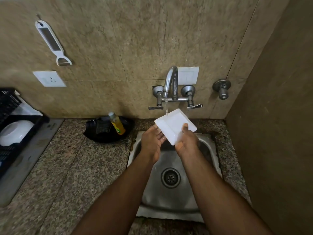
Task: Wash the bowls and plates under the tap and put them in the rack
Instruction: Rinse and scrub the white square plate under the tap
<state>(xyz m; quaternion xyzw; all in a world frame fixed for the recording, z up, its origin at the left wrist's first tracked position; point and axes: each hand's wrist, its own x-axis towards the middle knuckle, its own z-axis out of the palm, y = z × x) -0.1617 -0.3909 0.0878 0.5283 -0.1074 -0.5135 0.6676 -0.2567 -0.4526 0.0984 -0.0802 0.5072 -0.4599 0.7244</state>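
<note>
- Square white plate [174, 125]: held tilted over the far end of the sink [171, 197], its far-left edge right under the thin stream from the tap [171, 82].
- Left hand [152, 140]: grasping the plate's near-left edge, palm turned up and fingers reaching beneath it.
- Right hand [185, 141]: grasping the near-right corner, thumb lying on the upper face and fingers hidden below, so I cannot tell how far they wrap.
- Step, as I judge it: rinsing, with the transfer to the rack not yet begun.
- Risk, slip: both grips sit on one wet end of the plate; if it is soapy, it could slide out and hit the steel basin.
- Risk, knock: the plate's far corner is near the tap's lever handles, so lifting or turning it carelessly could strike them.
- Risk, splash: water hitting the tilted face could run onto the speckled tabletop [71, 167] rather than into the sink.
- Black dish rack [18, 133]: well apart at the far left, already holding a white bowl [16, 133]; carrying a dripping plate that far invites a drop.
- Soap bottle [117, 123]: leaning in a black pan [108, 131] left of the sink, on the path to the rack, so a low carry could clip it.
</note>
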